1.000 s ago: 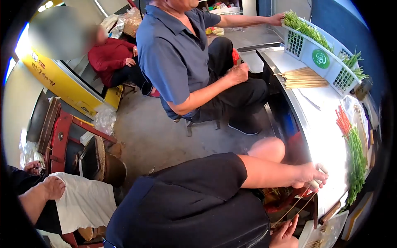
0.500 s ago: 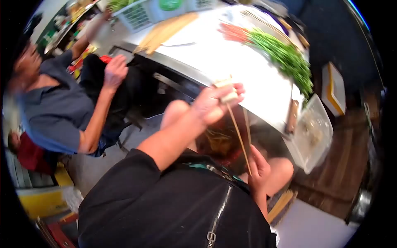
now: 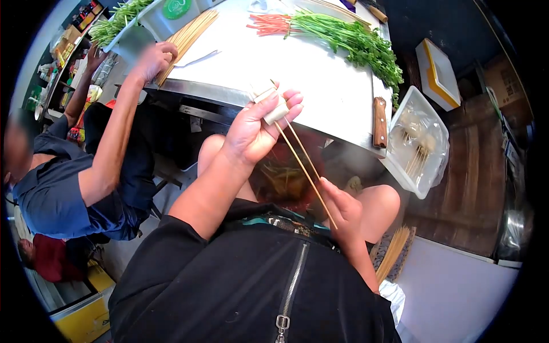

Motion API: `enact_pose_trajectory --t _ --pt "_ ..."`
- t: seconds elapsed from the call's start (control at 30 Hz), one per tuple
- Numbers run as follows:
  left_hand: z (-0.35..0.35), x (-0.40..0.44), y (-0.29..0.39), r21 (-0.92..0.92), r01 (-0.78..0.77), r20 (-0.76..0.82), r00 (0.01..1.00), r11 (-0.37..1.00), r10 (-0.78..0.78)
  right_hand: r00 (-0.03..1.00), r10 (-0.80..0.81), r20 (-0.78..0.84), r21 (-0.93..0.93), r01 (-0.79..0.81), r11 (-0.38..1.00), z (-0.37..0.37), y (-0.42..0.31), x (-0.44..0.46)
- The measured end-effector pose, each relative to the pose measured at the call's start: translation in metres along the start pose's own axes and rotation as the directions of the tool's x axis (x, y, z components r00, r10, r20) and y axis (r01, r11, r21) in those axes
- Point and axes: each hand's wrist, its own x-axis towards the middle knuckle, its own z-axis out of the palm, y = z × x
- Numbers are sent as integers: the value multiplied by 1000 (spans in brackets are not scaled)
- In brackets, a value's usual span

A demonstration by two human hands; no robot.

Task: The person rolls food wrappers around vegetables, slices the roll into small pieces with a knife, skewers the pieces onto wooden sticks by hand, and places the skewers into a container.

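Observation:
My left hand (image 3: 251, 128) is raised over my lap, its thumb and fingers closed round pale white food rolls (image 3: 277, 112). Green bits show at the roll ends. Two thin bamboo skewers (image 3: 306, 171) slant down from the rolls toward my right hand (image 3: 346, 214). That hand has its thumb and fingertips pinched at the lower part of the skewers; one skewer's bare end crosses in front of its fingers. Exactly how the skewers sit inside the rolls is hidden by my left fingers.
On the white table (image 3: 240, 63) lie leafy greens (image 3: 343, 43), a wooden-handled knife (image 3: 380, 123) and bamboo skewers (image 3: 189, 37). A plastic tub (image 3: 420, 143) holds several skewered pieces. At left, a co-worker's hand (image 3: 154, 60) touches the skewers. Below me is a container of reddish contents (image 3: 286, 177).
The view has shifted, and the table now appears further left. My hands keep hold of the rolls and skewers. The co-worker's nearer hand has moved up to the skewers on the table.

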Motion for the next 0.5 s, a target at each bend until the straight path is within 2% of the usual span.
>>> enact_pose_trajectory --t 0.07,0.13,0.2,0.23,0.27,0.33,0.37,0.43,0.5 --pt "3 -2 -2 7 1 -5 1000 1000 -1 999 -29 -28 37 30 999 3 6 -1" --pt "6 -4 -5 109 -45 0 999 993 45 997 -55 -58 74 59 996 1 6 -5" --pt "8 -7 -10 160 -69 19 998 985 66 960 273 70 303 -281 911 -9 -4 -8" --pt "9 -8 -13 211 -99 39 995 972 93 955 282 93 409 -295 864 -12 -6 -10" --pt "12 -10 -16 208 -94 41 995 973 88 954 285 89 407 -296 864 -14 -8 -11" --pt "17 -14 -22 265 -137 53 990 955 128 972 231 39 250 -234 940 -14 -12 -13" --pt "18 -15 -24 261 -138 57 990 955 127 973 230 35 246 -231 941 -11 -11 -13" --pt "18 -17 -28 238 -155 110 985 959 132 995 -13 -101 89 22 996 -4 -7 -16" --pt "21 -20 -32 238 -149 119 985 960 124 994 -20 -104 60 26 998 -3 -10 -16"
